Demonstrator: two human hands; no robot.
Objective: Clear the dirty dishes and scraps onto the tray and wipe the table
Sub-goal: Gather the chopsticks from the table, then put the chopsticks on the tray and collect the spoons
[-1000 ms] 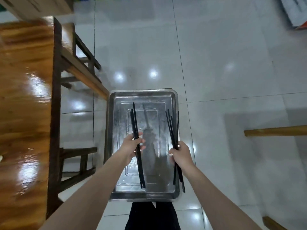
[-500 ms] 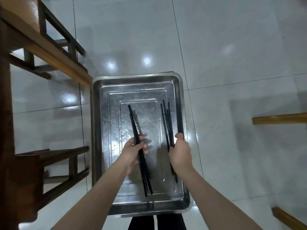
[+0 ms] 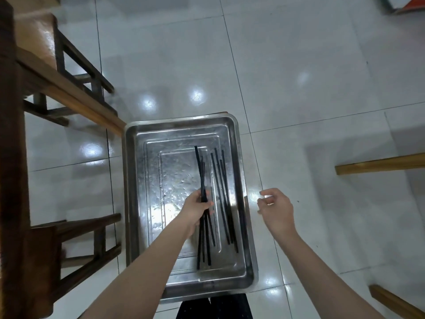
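Black chopsticks; silver embossed tray; white glossy floor tiles; brown wooden bench.

Shiny pale tiles and wooden seating all around

The glossy white tiled floor throws back spots of light. A wooden bench stands at upper left and a darker stool at lower left. Two light wooden edges poke in from the right, well apart. An orange-trimmed object sits in the top right corner.

Your left hand is gripping chopsticks over the tray. Your right hand is hanging loosely curled beside its rim.
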